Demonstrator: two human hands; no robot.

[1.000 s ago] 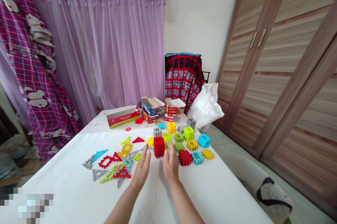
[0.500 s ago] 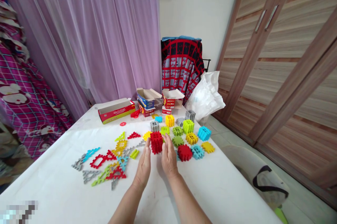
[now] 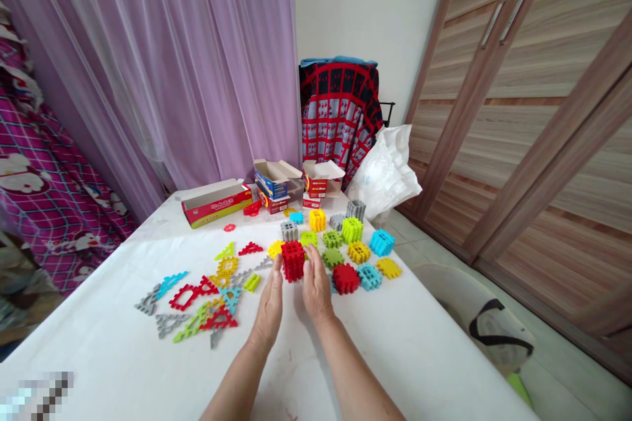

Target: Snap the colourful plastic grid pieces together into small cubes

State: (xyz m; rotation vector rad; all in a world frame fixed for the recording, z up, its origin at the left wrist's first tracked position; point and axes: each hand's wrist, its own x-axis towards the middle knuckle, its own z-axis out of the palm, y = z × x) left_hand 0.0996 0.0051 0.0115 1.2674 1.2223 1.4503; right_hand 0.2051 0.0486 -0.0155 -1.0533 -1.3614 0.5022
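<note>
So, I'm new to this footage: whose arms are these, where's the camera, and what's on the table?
No machine here: a person wears one camera on the head, looking forward and down, so the bare arms are their own. The left hand and right hand, fingers stretched, touch opposite sides of a red cube standing on the white table. To its left lie flat coloured pieces; behind and to its right stand more small cubes; farther back are open cardboard boxes.

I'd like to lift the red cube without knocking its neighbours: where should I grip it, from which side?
Take the red cube by its left and right faces, coming in from the near side: those faces stand upright, and loose blocks crowd behind it.
</note>
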